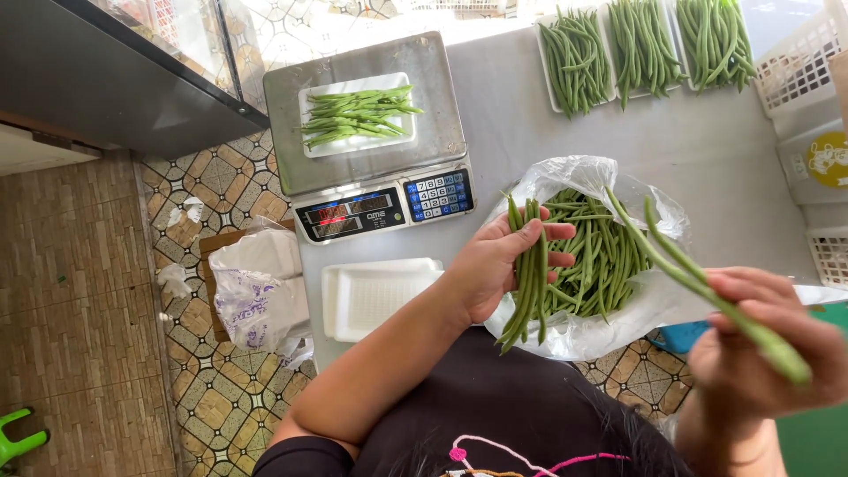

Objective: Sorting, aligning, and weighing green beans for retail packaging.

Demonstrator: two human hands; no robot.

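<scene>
My left hand (495, 265) grips a small bunch of green beans (528, 283) upright over the left side of an open clear plastic bag (579, 172) full of more beans. My right hand (760, 362), close to the camera at the lower right, pinches two long beans (680, 261) that stick out up and to the left over the bag. On the metal scale (371, 190) behind my left hand lies a white tray of beans (358, 115).
A stack of empty white trays (371, 296) lies in front of the scale. Three filled bean trays (645, 44) line the back of the grey table (733, 168). White crates (808, 62) stand at right. A white bag (256, 283) sits on the tiled floor at left.
</scene>
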